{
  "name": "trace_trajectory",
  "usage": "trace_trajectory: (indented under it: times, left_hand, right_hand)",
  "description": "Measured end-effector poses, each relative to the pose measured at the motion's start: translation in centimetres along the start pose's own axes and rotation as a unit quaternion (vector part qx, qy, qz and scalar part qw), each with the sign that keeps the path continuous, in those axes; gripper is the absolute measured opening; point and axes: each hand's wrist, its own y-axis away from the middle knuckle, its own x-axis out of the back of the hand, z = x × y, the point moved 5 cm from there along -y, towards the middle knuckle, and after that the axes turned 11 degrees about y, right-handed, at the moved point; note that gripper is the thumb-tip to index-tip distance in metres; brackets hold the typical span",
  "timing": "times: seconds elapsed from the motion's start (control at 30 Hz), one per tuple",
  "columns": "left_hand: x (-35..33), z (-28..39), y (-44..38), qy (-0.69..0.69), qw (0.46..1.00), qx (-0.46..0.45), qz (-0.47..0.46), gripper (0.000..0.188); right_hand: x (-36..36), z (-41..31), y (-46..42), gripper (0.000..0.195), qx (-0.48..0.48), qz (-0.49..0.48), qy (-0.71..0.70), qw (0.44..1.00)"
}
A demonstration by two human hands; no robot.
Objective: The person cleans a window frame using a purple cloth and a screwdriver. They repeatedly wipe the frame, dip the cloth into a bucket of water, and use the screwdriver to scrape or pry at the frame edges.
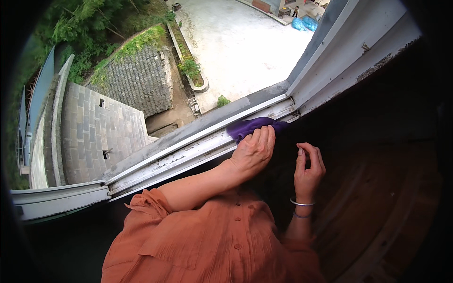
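Observation:
A purple cloth (249, 128) lies bunched in the white track of a sliding window frame (180, 155), close to the frame's right corner. My left hand (254, 150) presses on the cloth, its fingers bent around the near edge. Dark dirt specks mark the track to the left of the cloth. My right hand (309, 164) is held in the air on the inner side of the frame, apart from the cloth. Its fingers curl loosely, with thumb and forefinger close to each other and nothing seen between them. A silver bangle (302, 202) circles that wrist.
At the right rises the dirty white window jamb (339, 53). Outside, far below, are a pale concrete yard (240, 49), a tiled roof (132, 81) and a block wall (88, 131). A person (296, 11) is in the distance. The room inside is dark.

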Motion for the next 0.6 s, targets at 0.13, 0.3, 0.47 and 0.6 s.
trace_trajectory:
  times: [0.13, 0.3, 0.47, 0.6]
  left_hand:
    - [2.7, -2.1, 4.5, 0.055, 0.995, 0.064, -0.058, 0.048]
    - [4.2, -2.0, 7.4, 0.155, 0.985, 0.075, -0.029, 0.072]
    - [0.6, 0.0, -0.7, 0.234, 0.972, -0.012, 0.002, 0.062]
    - [-1.4, 0.8, -6.7, 0.325, 0.944, 0.047, -0.008, 0.063]
  right_hand:
    - [0.2, 1.2, 1.4, 0.012, -0.022, -0.023, -0.02, 0.999]
    - [0.0, 3.2, 3.4, 0.01, -0.066, -0.056, -0.036, 0.996]
    - [0.2, 4.3, 4.0, 0.009, -0.097, -0.075, -0.04, 0.992]
    - [1.1, 4.7, 3.5, 0.009, -0.106, -0.04, -0.065, 0.991]
